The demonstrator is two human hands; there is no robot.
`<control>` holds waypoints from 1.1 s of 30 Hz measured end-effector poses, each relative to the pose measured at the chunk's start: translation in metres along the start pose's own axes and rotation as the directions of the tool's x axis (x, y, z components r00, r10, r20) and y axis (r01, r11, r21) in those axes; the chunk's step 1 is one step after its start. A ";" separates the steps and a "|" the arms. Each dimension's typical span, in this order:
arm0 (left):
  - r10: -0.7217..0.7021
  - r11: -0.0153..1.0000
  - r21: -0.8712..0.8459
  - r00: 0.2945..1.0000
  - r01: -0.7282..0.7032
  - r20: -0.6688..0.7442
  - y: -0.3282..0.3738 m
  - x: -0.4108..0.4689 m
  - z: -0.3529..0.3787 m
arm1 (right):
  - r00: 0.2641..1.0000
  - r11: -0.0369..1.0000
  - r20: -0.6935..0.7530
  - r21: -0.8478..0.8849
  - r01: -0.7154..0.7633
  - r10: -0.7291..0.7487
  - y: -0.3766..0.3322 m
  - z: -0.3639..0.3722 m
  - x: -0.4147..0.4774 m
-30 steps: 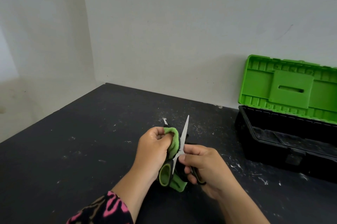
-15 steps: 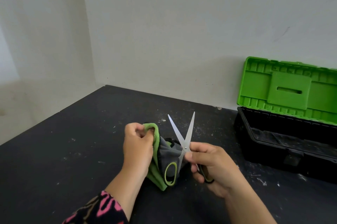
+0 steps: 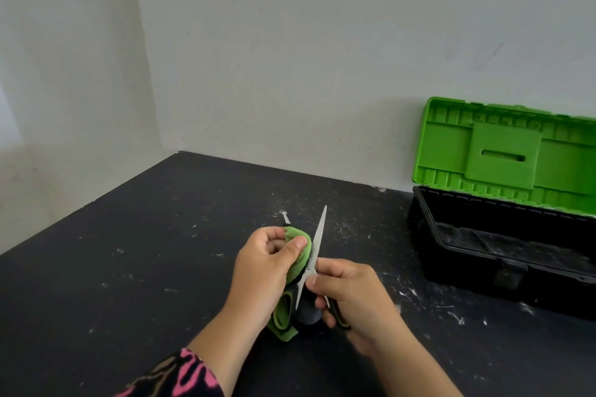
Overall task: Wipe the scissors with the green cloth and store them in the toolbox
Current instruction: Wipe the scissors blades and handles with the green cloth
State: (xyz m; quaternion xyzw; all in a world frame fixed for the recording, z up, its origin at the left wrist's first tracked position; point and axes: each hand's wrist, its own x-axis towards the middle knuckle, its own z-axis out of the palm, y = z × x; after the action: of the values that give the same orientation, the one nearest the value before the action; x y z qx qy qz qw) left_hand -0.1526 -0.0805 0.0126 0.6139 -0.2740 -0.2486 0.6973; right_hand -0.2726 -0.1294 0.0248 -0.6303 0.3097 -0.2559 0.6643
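Dark, paint-flecked table (image 3: 154,267) against a white wall; toolbox (image 3: 483,283), lid raised to receive, stands well apart at right. Scissors (image 3: 319,235), blades spread, held above the table between the hands. Right hand (image 3: 358,296) grips one handle to steady them; left hand (image 3: 258,267) pinches the green cloth (image 3: 303,258) round one blade, apparently to wipe it, the other blade bare.

scissors (image 3: 317,245): open, between left hand (image 3: 261,267) and right hand (image 3: 354,293), free blade up
cloth (image 3: 301,256): green, round other blade
toolbox (image 3: 516,283): black, lid open, well apart beyond right hand

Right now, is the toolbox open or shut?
Open. The toolbox has its green lid raised upright, and the inside shows.
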 end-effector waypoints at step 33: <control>-0.094 0.983 -0.138 0.974 0.124 0.206 0.009 -0.004 -0.002 | 0.998 0.985 -0.060 0.170 0.014 -0.004 -0.005 0.000 -0.003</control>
State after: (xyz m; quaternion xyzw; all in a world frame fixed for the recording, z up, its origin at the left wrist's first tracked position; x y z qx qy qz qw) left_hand -0.1543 -0.0754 0.0212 0.5461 -0.2885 -0.3665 0.6958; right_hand -0.2744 -0.1280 0.0300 -0.5648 0.3036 -0.3030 0.7050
